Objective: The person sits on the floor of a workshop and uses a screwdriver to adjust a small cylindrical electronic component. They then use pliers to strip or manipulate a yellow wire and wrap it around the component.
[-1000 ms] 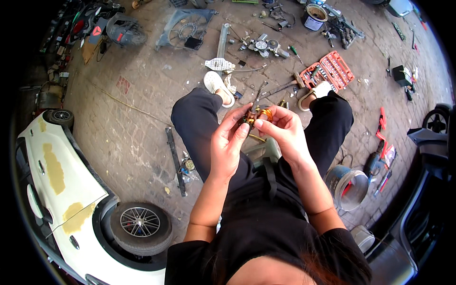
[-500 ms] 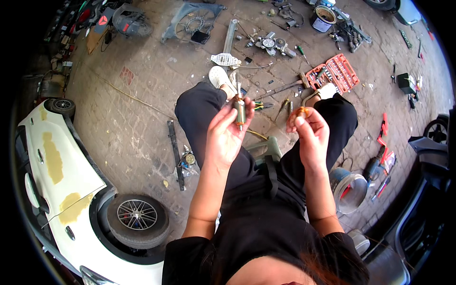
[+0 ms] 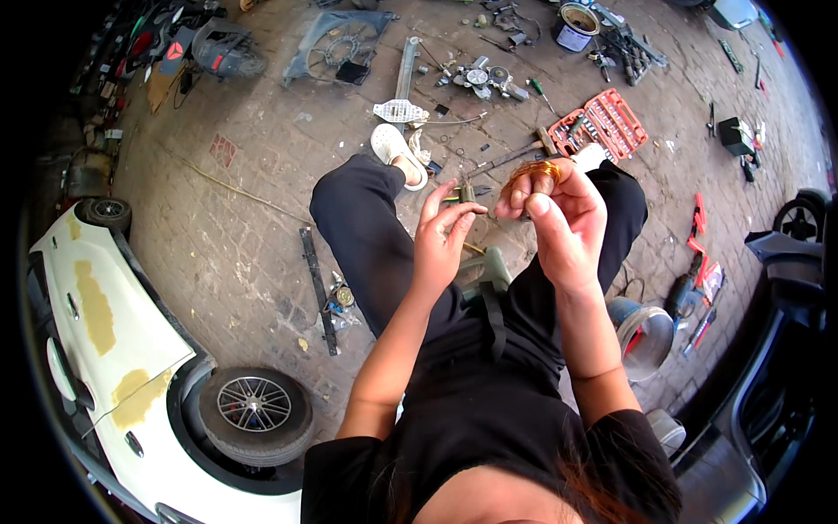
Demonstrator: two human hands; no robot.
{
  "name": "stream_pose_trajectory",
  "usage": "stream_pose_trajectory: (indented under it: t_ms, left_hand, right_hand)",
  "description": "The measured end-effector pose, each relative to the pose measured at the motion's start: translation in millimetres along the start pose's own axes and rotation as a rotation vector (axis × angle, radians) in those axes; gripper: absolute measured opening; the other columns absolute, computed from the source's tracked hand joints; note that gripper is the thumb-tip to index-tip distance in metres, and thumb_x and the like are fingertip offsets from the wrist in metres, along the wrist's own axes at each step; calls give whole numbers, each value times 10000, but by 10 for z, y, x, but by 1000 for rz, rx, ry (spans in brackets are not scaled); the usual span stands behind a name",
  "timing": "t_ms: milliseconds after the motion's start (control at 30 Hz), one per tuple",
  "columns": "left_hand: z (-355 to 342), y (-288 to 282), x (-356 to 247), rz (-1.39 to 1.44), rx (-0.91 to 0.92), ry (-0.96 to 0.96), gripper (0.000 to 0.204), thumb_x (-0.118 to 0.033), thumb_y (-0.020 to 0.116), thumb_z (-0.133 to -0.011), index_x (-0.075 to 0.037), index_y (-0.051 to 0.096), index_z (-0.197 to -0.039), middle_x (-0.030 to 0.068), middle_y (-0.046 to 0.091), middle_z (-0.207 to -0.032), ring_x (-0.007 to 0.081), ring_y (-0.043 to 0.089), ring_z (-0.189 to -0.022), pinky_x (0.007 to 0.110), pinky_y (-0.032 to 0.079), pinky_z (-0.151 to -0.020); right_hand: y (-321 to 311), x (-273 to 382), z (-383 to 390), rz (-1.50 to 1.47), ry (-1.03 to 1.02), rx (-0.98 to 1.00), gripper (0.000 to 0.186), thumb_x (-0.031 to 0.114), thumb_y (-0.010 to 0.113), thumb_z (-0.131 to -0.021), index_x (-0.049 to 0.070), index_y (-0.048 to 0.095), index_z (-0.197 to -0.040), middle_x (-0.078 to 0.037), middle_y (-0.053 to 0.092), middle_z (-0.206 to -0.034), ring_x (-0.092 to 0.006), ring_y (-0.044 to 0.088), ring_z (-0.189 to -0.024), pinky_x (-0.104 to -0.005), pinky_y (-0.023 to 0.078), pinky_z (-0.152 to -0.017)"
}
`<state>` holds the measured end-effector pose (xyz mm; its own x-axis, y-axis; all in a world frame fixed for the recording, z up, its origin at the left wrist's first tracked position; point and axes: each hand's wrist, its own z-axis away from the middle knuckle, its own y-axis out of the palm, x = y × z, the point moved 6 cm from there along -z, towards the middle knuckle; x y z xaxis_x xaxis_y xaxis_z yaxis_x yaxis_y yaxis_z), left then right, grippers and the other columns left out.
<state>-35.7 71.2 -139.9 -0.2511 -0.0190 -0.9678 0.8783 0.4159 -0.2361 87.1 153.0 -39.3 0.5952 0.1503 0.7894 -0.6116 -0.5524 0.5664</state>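
I see my right hand (image 3: 563, 218) pinching a small coil of copper wire (image 3: 532, 171); at nine o'clock, my left hand (image 3: 441, 240) pinches a thin dark metal piece (image 3: 467, 194).

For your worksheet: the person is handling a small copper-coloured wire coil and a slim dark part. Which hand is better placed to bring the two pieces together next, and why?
Probably the left hand. It pinches only the slim dark part at its fingertips, beside and slightly below the right hand, which grips the copper-coloured wire coil and can hold it steady.

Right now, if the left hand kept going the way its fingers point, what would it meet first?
Probably the right hand, which holds a coil of copper wire. The left hand points up and right toward it across a narrow gap, though one view leaves depth unclear.
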Motion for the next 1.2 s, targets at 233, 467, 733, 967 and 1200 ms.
stream_pose_trajectory:
  t_ms: [233, 467, 733, 967, 1200]
  left_hand:
    - [-121, 115, 106, 329, 116, -126, 149, -88, 512, -952, 3, 619, -900, 106, 639, -1009, 179, 609, -991, 288, 463, -863]
    - [-116, 218, 46, 597, 198, -231, 149, -108, 491, -972, -6, 592, -932, -10, 527, -756, 57, 434, -663, 200, 354, -621]
    - [-89, 99, -100, 579, 163, -242, 127, -104, 489, -967, -26, 586, -944, -25, 562, -817, 41, 406, -656, 186, 346, -611]
    - [-74, 109, -233, 508, 180, -247, 143, -108, 496, -968, -15, 600, -938, -39, 547, -793, 25, 388, -644, 177, 330, -584]
    - [-49, -65, -297, 362, 134, -172, 153, -121, 504, -972, -21, 608, -921, -59, 529, -761, 6, 332, -597, 171, 285, -534]
  right_hand:
    - [-191, -97, 17, -46, 78, -149, 84, 66, 589, -898, 11, 530, -923, -85, 603, -907, -151, 599, -823, -283, 486, -763]
    - [-344, -154, 71, -141, 161, -272, 88, 99, 578, -914, 21, 551, -942, -65, 602, -897, -151, 613, -827, -272, 487, -766]
    - [-567, -488, 203, -435, 448, -411, 152, 107, 587, -917, -12, 580, -1011, -71, 633, -931, -160, 636, -875, -238, 520, -785]
    - [-588, -580, 300, -416, 479, -356, 225, 172, 524, -953, -33, 561, -1039, -103, 633, -984, -195, 630, -910, -281, 512, -831]
    - [-532, -559, 281, -379, 456, -255, 389, 51, 478, -910, -111, 416, -1258, -232, 503, -1278, -282, 513, -1204, -353, 389, -1039]
